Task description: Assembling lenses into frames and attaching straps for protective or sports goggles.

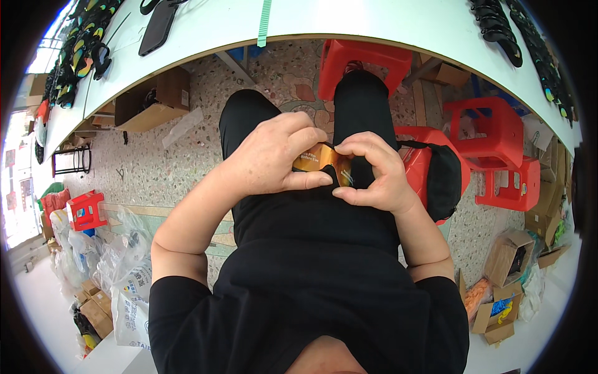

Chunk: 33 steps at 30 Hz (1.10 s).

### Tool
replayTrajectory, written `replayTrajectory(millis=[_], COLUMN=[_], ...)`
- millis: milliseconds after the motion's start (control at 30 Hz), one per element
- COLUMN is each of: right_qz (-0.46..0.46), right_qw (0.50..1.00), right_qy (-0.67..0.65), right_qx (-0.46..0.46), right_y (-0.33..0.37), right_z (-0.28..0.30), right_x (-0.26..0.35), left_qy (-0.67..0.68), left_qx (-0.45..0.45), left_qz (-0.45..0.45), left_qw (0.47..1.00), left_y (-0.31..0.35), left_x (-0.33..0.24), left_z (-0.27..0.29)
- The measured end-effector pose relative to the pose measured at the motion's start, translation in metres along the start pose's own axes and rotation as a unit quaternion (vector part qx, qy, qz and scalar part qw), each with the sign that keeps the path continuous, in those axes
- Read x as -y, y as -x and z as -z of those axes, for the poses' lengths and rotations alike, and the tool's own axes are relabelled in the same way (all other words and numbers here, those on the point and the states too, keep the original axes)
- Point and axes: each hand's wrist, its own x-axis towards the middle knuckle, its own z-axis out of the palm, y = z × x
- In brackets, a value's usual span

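Observation:
Over my lap, both hands hold a pair of wraparound sunglasses (324, 153) with a shiny gold-orange lens and a dark nose notch. Print shows on the lens. My left hand (274, 153) is closed on the left end, with the thumb along the lower edge and the fingers over the top. At the other end, my right hand (377, 171) pinches the lens between thumb and curled fingers. The outer ends are hidden by my hands, so I cannot tell whether temples are attached.
A white table (205, 28) curves across the top, bearing rows of sunglasses (78, 56) and a dark phone (159, 28). Red stools (492, 134) stand to the right, near a black bag (443, 181). Cardboard boxes (152, 103) and plastic bags (134, 299) lie around the floor.

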Motion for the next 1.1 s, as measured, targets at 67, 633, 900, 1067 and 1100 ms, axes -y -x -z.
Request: replayTrajectory(millis=[67, 633, 900, 1067, 1100], right_qz=[-0.024, -0.266, -0.280, -0.261, -0.275], right_qw=[0.999, 0.756, 0.725, 0.776, 0.779], right_qy=[-0.021, -0.598, -0.619, -0.571, -0.562], right_qx=[0.030, -0.011, -0.110, -0.059, -0.038], right_y=[0.001, 0.036, 0.066, 0.035, 0.028], right_z=[0.002, 0.000, -0.020, -0.016, -0.017], right_x=[-0.004, -0.029, -0.013, -0.026, -0.027], left_qy=[0.015, 0.070, 0.109, 0.113, 0.112], left_qx=[-0.024, -0.079, -0.118, -0.071, -0.073], left_qz=[0.004, 0.055, 0.042, 0.084, 0.084], left_qw=[1.000, 0.993, 0.986, 0.988, 0.988], left_y=[0.003, 0.014, 0.017, 0.015, 0.016], left_x=[0.002, 0.006, 0.012, 0.002, 0.002], left_z=[-0.010, -0.026, -0.039, -0.035, -0.035])
